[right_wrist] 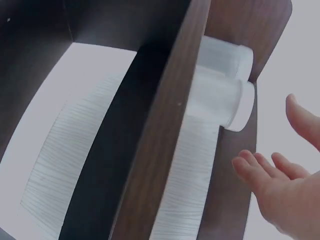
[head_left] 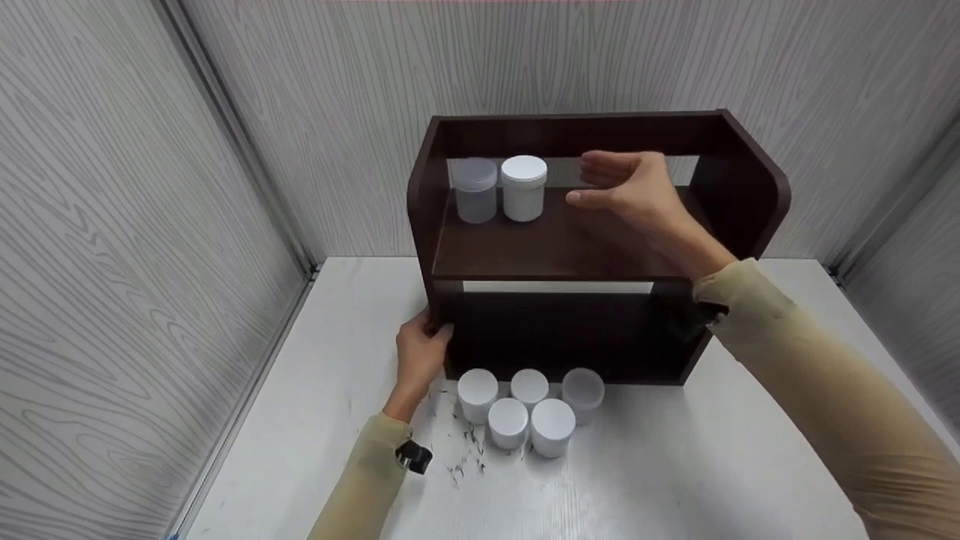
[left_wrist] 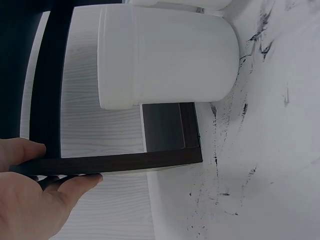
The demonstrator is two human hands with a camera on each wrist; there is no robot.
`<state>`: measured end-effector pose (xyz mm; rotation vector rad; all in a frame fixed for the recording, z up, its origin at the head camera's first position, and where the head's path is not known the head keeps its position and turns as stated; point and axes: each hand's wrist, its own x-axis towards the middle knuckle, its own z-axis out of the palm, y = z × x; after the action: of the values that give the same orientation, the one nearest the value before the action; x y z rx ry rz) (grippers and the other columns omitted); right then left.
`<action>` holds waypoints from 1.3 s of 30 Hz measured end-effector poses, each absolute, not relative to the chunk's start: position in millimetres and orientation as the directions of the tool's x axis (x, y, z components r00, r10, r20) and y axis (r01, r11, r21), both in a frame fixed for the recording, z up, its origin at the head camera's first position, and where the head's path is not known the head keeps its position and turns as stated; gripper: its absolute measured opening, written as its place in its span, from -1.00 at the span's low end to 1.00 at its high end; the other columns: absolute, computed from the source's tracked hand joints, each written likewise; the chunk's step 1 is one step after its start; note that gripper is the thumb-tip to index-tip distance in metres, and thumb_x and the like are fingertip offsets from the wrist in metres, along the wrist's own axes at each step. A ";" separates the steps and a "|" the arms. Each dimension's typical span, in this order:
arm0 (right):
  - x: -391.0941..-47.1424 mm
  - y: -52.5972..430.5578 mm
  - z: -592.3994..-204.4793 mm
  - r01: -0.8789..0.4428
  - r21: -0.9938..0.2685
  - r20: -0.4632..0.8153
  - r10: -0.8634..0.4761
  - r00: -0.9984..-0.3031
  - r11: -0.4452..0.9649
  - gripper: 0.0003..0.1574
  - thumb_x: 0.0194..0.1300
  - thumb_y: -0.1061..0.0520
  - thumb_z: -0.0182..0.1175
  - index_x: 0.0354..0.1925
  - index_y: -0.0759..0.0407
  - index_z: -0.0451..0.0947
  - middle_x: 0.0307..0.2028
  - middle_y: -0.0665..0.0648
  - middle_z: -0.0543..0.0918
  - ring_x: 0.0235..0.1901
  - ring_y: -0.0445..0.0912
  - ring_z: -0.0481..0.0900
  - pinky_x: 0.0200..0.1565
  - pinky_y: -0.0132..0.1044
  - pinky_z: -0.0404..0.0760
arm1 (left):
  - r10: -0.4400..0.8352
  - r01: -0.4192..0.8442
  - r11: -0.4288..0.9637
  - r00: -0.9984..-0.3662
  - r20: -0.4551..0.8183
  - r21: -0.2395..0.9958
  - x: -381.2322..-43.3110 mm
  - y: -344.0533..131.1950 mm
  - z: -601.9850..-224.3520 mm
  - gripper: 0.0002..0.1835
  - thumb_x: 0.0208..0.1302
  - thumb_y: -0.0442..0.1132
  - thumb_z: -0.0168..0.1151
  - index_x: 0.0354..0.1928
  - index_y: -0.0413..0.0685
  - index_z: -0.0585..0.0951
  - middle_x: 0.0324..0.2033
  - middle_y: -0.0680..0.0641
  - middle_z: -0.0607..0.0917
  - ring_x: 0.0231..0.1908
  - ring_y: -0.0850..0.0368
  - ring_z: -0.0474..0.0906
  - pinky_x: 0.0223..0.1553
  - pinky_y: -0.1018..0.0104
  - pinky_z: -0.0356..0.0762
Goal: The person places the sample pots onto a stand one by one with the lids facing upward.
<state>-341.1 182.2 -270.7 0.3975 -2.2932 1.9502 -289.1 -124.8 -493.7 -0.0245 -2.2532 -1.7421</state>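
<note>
A dark brown two-tier shelf [head_left: 517,251] stands on the white table. My left hand [head_left: 420,352] grips the front edge of its left side panel [left_wrist: 125,161], thumb on one face and fingers on the other. On the upper tier, a frosted translucent jar [head_left: 476,201] stands at the left end, with a white lidded jar [head_left: 523,196] beside it. My right hand [head_left: 637,191] hovers over the upper tier to the right of the white jar, thumb and fingers apart and nothing between them. In the right wrist view, the fingertips [right_wrist: 245,162] are apart from the white jar [right_wrist: 220,97].
Several more jars cluster before the shelf's lower front edge: white ones [head_left: 553,424] and a translucent one [head_left: 583,390] at the right. Dark scuff marks [head_left: 469,450] show on the table [head_left: 675,480] left of them. Wood-grain panels [head_left: 360,135] enclose the back and sides.
</note>
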 end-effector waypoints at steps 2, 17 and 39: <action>-331.2 184.3 -272.1 -0.280 -0.948 0.266 -0.108 -0.958 0.151 -0.22 0.16 0.37 0.56 0.33 0.41 0.55 0.27 0.33 0.63 0.25 0.10 0.64 0.16 -0.27 0.62 | -0.157 0.187 0.270 -0.959 0.235 0.944 -288.9 -126.0 -493.4 -0.59 0.41 -0.34 0.28 0.24 -0.37 0.64 0.06 -0.30 0.75 0.04 -0.09 0.71 0.05 0.03 0.65; -244.5 203.0 -295.8 -0.443 -0.870 0.432 -0.098 -0.897 0.219 -0.46 0.14 0.30 0.61 0.11 0.35 0.73 -0.02 0.27 0.80 -0.02 0.03 0.79 -0.01 -0.28 0.71 | -0.154 0.166 0.267 -0.965 0.212 0.949 -293.0 -129.4 -494.1 -0.52 0.43 -0.35 0.25 0.32 -0.42 0.56 0.09 -0.31 0.73 0.06 -0.11 0.70 0.06 0.05 0.65; -183.6 251.1 -410.1 -0.317 -0.905 0.307 -0.080 -0.948 0.283 -0.65 0.19 0.34 0.55 -0.03 0.32 0.77 -0.12 0.27 0.81 -0.16 -0.05 0.82 -0.08 -0.23 0.74 | -0.155 0.172 0.277 -0.963 0.220 0.945 -292.9 -127.8 -492.9 -0.57 0.43 -0.35 0.25 0.28 -0.38 0.60 0.11 -0.32 0.72 0.10 -0.15 0.68 0.12 0.00 0.62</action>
<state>-183.6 251.1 -410.1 0.3688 -2.3479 1.7296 -292.9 -127.8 -492.9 -0.0154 -2.2804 -1.7413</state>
